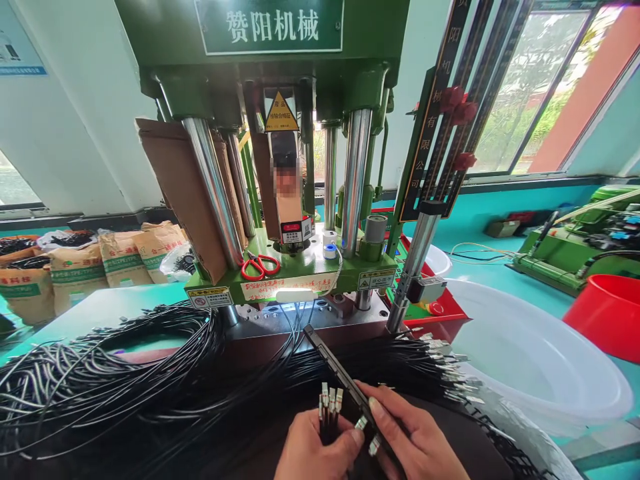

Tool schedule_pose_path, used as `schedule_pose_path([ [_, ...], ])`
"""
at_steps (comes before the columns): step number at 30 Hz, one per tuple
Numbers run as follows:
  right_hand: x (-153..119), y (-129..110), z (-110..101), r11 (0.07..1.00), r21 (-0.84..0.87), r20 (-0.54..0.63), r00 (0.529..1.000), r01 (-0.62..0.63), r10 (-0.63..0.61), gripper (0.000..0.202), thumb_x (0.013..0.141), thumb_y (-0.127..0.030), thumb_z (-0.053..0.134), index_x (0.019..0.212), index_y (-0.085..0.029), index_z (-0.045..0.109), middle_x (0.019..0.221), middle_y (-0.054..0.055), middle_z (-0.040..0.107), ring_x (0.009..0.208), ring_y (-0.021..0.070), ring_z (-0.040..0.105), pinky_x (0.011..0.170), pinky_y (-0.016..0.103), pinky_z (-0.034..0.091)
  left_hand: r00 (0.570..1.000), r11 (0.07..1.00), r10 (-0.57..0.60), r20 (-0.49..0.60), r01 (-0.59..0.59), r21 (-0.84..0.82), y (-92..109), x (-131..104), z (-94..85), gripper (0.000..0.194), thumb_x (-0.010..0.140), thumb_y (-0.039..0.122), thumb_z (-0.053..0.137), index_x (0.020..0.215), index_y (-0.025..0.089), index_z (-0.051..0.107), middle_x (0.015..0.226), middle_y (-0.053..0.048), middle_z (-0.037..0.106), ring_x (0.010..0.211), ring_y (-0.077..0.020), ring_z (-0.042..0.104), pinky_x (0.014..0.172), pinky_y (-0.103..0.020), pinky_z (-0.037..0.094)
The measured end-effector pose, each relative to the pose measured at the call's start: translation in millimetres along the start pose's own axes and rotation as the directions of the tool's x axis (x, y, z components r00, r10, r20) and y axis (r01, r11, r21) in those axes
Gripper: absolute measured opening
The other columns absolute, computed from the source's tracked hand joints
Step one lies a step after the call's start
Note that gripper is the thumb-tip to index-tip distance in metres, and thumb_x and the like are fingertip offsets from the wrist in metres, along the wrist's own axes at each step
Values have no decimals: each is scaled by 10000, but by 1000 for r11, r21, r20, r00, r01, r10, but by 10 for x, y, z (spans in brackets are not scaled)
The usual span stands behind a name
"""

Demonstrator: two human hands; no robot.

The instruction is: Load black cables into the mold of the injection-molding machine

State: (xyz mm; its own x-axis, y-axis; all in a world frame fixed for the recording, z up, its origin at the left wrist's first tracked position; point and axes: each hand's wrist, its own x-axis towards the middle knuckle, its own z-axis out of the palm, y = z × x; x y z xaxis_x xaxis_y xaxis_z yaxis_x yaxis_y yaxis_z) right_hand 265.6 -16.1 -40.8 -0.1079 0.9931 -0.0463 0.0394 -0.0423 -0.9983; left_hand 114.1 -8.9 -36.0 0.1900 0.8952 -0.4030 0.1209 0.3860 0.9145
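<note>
Several black cables with silvery connector ends [331, 400] are bunched in my left hand [320, 445], whose thumb presses on one more connector [361, 423]. My right hand [413, 433] grips a long, narrow dark bar [334, 365] that slants up and left toward the press. Another connector [375, 445] shows at the lower end of the bar, between the hands. Both hands are closed and close together, low in the view. Thin cables [295, 327] run out from the lit lower part of the green press [320, 267].
Large coils of black cable [165, 347] lie at the left, and a cable bundle with connectors [445, 360] at the right. Red-handled scissors [260, 265] rest on the press. A white tub [540, 347], a red bucket [607, 317] and paper sacks [117, 260] stand around.
</note>
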Motion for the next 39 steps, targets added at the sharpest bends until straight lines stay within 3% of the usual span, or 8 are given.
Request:
schedule_pose_path([
  [5,7,33,7,1000,8,-1,1000,7,-7,495,858,-548,510,1179,-195,642,768,24,581,390,57,405,320,187,306,999,995,-6,53,11,-95,39,-9,-7,508,568,619,727,643,157,528,438,55,472,312,-51,384,325,-178,257],
  [9,-20,-34,-60,998,43,28,999,-45,44,533,848,-568,519,1200,-182,626,727,23,597,447,77,417,380,194,344,999,935,-40,16,43,-353,11,-1,-74,605,448,602,810,758,129,595,556,28,562,456,-90,534,476,-228,464],
  [12,-55,-72,-123,990,82,56,992,-113,109,533,852,-567,519,1229,-199,604,743,28,623,455,73,405,394,190,328,999,888,-21,-42,-1,-461,-8,8,-131,654,437,576,832,854,119,618,598,27,578,529,-100,565,525,-228,491],
  [18,-61,-29,-157,991,112,3,998,-69,69,380,836,-504,590,1105,-256,691,859,33,649,754,154,573,649,213,490,999,972,36,-15,-39,-232,-6,11,-100,642,592,744,621,837,154,562,451,62,510,287,-55,389,290,-168,264],
  [20,-45,-6,-150,989,115,25,996,-88,86,416,829,-529,583,1123,-252,683,762,23,637,654,144,563,596,224,490,1000,989,18,8,-16,-150,-1,14,-66,644,557,770,614,745,158,544,421,64,482,275,-40,356,291,-161,229],
  [23,-30,-4,-133,983,125,63,990,-136,129,514,827,-575,549,1197,-230,635,631,-4,578,431,90,432,390,202,362,999,998,-18,30,20,-57,11,19,-35,647,512,776,633,690,161,535,429,60,474,297,-30,346,315,-161,246],
  [26,-33,-46,-125,989,103,70,992,-110,103,561,798,-599,567,1191,-206,644,682,23,611,407,85,420,358,204,338,999,999,-42,34,43,-3,30,16,-32,647,525,779,620,700,159,557,428,61,461,316,-37,349,332,-166,257],
  [39,-70,-94,-125,999,-45,-23,999,26,-27,448,840,-528,561,1131,-213,690,942,77,693,816,206,642,745,275,532,998,1000,-22,61,21,18,26,26,-50,592,561,747,629,636,166,543,420,49,448,338,-51,350,356,-178,243],
])
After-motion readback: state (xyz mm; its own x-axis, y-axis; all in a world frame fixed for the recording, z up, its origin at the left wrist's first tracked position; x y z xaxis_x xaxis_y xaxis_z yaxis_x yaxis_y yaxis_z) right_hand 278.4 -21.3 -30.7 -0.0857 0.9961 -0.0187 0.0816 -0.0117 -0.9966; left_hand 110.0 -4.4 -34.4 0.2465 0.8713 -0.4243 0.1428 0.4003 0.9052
